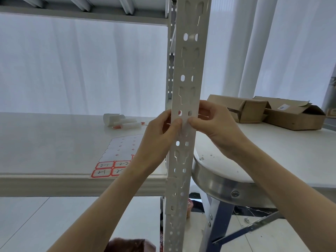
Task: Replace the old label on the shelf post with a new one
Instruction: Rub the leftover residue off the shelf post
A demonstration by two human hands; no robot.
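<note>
The white perforated shelf post [189,70] runs upright through the middle of the view. My left hand [161,131] and my right hand [214,122] pinch it from either side at mid height, fingers wrapped behind. Both thumbs press on the post's front face and almost meet. Between the thumb tips lies a small pale label [185,126], flat against the post and mostly covered. A speck of red shows through a hole just above the left thumb. On the shelf board lies a label sheet [119,150], its near rows holding red-bordered labels [109,168] with handwriting.
Markers and a paper roll [123,122] lie further back on the shelf board [45,142]. A round metal-rimmed stool [227,180] stands right of the post. Two open cardboard boxes [272,111] sit on the table to the right. White curtains hang behind.
</note>
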